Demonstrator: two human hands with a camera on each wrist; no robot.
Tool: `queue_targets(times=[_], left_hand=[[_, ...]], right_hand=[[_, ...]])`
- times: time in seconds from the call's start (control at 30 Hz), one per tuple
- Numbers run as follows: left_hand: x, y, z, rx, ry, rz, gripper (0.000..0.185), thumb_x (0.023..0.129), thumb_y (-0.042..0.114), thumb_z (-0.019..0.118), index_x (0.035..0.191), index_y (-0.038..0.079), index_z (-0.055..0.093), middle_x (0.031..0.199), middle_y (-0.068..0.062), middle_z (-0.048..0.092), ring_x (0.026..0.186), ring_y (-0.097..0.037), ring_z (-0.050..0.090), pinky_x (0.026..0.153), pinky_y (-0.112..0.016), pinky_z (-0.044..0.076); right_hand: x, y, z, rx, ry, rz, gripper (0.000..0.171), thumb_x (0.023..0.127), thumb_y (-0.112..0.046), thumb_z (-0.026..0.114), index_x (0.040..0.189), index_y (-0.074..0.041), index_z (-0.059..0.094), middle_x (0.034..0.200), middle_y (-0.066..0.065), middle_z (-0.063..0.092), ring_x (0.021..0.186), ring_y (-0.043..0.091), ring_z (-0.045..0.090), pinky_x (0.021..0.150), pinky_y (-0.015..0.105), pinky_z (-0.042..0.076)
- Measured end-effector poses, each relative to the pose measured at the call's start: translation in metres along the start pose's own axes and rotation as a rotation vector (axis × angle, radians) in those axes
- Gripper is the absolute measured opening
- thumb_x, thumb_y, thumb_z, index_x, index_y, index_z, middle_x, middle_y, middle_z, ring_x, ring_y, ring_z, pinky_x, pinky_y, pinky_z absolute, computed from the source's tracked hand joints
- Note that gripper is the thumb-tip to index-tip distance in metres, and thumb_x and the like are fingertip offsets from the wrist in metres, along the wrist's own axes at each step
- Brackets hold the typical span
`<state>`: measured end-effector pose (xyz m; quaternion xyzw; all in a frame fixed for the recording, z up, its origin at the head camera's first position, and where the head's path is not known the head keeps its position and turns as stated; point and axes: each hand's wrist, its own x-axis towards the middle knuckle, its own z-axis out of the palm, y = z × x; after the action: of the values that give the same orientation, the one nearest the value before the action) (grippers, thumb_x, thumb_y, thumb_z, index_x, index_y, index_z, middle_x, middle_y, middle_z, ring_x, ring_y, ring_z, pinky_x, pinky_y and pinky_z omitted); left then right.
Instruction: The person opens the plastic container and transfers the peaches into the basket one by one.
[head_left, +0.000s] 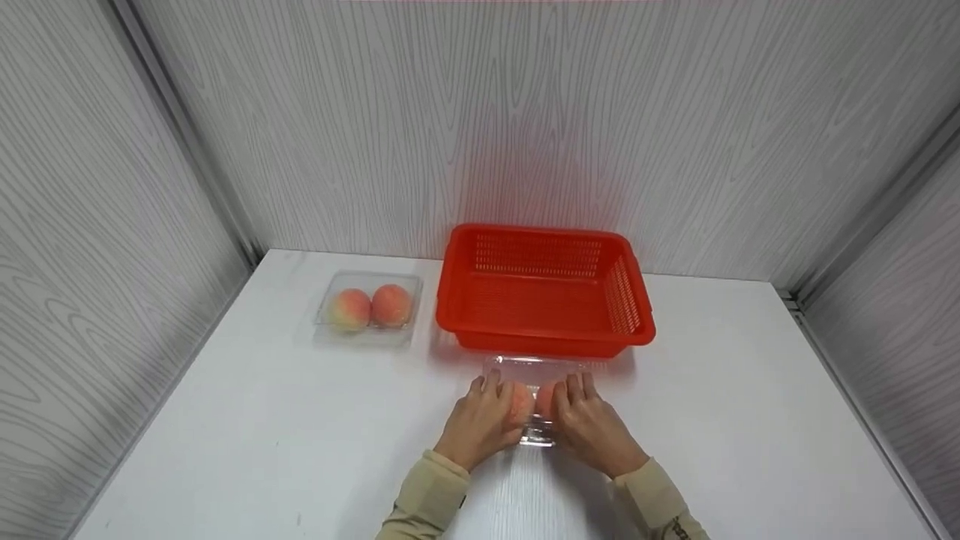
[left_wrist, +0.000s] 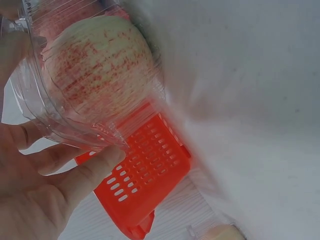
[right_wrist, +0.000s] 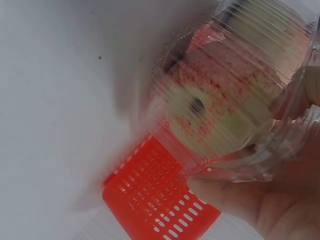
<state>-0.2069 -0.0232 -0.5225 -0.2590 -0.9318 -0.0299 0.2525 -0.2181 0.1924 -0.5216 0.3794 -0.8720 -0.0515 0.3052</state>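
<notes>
The clear plastic clamshell box (head_left: 534, 405) with two pink-and-yellow peaches inside sits on the white counter (head_left: 247, 435), just in front of the red perforated plastic basket (head_left: 541, 289). Both hands clasp it from either side. The left hand (head_left: 480, 420) curls its fingers around the box's left end, and in the left wrist view its thumb (left_wrist: 87, 172) presses against the box's transparent ribbed wall (left_wrist: 60, 117), behind which one speckled peach (left_wrist: 95, 62) fills the shell. The right hand (head_left: 592, 424) wraps around the right end in the same way; the right wrist view shows its fingers (right_wrist: 235, 197) under the clear rim, with the other peach (right_wrist: 220, 107) showing its stem dimple through the plastic. The basket stands with its long side toward the person, close to the back wall. To the left of the basket, well apart from the hands, a second clear plastic box (head_left: 367, 307) holds two more peaches side by side.
</notes>
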Motion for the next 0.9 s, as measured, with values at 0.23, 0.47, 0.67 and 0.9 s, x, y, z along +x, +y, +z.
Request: queue_targets(times=[0.23,0.47,0.67,0.9], left_hand=[[0.0014,0.0028,0.0003,0.048,0.037,0.014,0.048,0.076,0.042,0.082,0.100,0.004,0.064,0.114,-0.017,0.062,0.087,-0.026,0.066,0.058,-0.030,0.059],[0.0027,0.0045,-0.0001,0.030,0.028,0.014,0.048,0.079,0.042,0.081,0.102,0.004,0.064,0.116,-0.019,0.062,0.087,-0.027,0.066,0.059,-0.030,0.060],[0.0018,0.0033,0.0002,-0.022,-0.001,-0.005,0.052,0.078,0.038,0.084,0.111,0.003,0.064,0.123,-0.020,0.060,0.097,-0.030,0.066,0.064,-0.031,0.060],[0.0025,0.0051,-0.0018,0.044,0.026,0.025,0.043,0.082,0.035,0.079,0.105,0.002,0.064,0.116,-0.022,0.062,0.093,-0.031,0.066,0.058,-0.029,0.059]], right_hand=[[0.0010,0.0027,0.0006,-0.027,0.021,-0.051,0.051,0.065,-0.007,0.089,0.101,0.012,0.059,0.094,0.029,0.060,0.088,0.044,0.064,0.082,0.049,0.059],[0.0013,0.0035,-0.0009,-0.014,0.023,-0.057,0.048,0.068,-0.002,0.090,0.102,0.011,0.059,0.096,0.029,0.061,0.090,0.043,0.065,0.083,0.049,0.059],[-0.0043,0.0024,-0.0026,0.028,0.020,-0.029,0.061,0.061,0.005,0.094,0.111,0.011,0.059,0.109,0.032,0.062,0.101,0.049,0.065,0.072,0.047,0.060],[-0.0027,-0.0030,-0.0005,0.005,0.012,0.033,0.060,0.064,0.003,0.093,0.113,0.010,0.058,0.114,0.032,0.063,0.104,0.049,0.065,0.076,0.047,0.059]])
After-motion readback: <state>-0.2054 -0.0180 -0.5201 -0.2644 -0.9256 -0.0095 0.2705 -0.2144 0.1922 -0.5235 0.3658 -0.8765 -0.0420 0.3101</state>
